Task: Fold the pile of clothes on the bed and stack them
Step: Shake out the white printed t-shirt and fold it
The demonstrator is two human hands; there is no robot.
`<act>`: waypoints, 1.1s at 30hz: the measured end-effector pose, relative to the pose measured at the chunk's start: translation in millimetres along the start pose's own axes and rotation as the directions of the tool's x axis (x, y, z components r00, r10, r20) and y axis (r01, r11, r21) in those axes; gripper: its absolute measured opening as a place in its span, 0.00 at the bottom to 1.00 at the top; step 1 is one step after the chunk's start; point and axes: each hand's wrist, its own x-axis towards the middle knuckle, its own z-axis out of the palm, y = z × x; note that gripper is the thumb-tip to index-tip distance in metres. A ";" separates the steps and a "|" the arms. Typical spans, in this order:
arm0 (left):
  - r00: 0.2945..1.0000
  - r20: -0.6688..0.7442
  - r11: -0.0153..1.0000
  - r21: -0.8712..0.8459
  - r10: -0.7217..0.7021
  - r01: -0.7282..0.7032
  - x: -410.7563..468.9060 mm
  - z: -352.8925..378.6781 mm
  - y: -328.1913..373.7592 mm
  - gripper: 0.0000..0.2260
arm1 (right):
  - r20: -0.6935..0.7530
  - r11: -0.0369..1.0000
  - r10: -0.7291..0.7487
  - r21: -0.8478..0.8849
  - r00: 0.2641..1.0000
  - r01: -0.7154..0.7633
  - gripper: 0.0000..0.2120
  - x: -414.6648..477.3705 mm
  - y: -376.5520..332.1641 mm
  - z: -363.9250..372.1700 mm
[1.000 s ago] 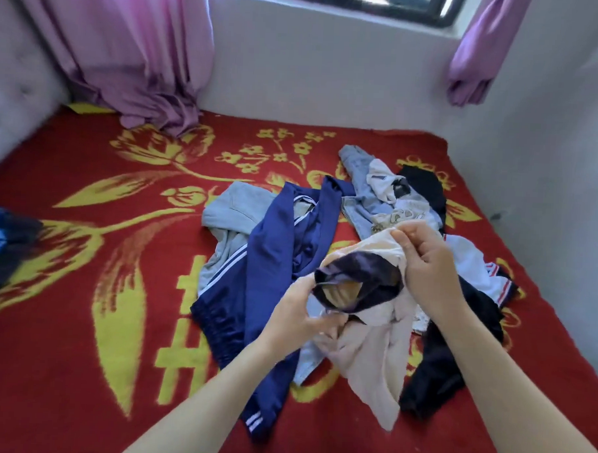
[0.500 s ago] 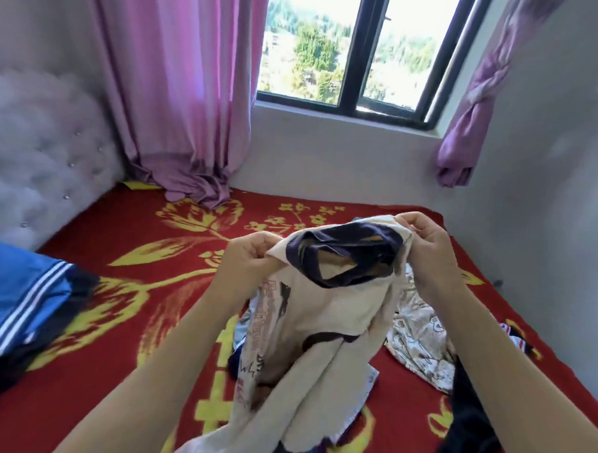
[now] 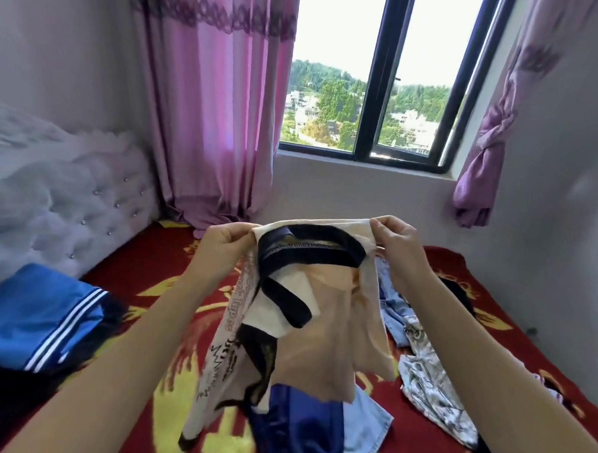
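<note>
A cream T-shirt (image 3: 323, 333) with a dark navy collar and printed lettering hangs in the air in front of me. My left hand (image 3: 221, 248) pinches its left shoulder and my right hand (image 3: 398, 246) pinches its right shoulder. Under it on the red bed cover (image 3: 158, 282) lies the unfolded pile: a navy garment (image 3: 299, 428), a light blue one (image 3: 367, 424), a white patterned one (image 3: 434, 389) and a dark one (image 3: 459, 295). The shirt hides much of the pile.
A folded blue garment with white stripes (image 3: 36, 321) lies at the left by the tufted headboard (image 3: 52, 195). Pink curtains (image 3: 214, 102) and a window (image 3: 372, 75) stand behind the bed; a wall (image 3: 566, 203) runs along the right.
Both hands have lifted the cream shirt off the pile and spread its shoulders apart. My view has tilted up from the bed toward the window.
</note>
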 end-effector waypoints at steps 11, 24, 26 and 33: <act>0.939 0.271 0.970 0.175 -0.214 0.170 -12.7 33.4 -20.0 0.36 | 0.030 0.914 -0.257 -0.318 0.966 0.253 0.07 22.0 -46.3 11.8; 0.798 0.514 0.947 0.228 -0.315 0.227 5.6 80.9 -65.3 0.17 | 0.020 0.990 -0.127 0.068 0.992 0.125 0.12 30.8 -81.7 -36.6; 0.871 0.439 0.973 0.158 -0.220 0.166 9.2 81.9 -69.8 0.08 | -0.006 0.990 -0.110 0.090 0.994 0.110 0.13 31.7 -78.8 -46.3; 0.978 0.176 0.993 -0.015 -0.113 0.117 31.4 58.2 -60.5 0.11 | -0.123 0.983 -0.027 0.178 0.992 0.049 0.11 32.1 -51.4 -81.7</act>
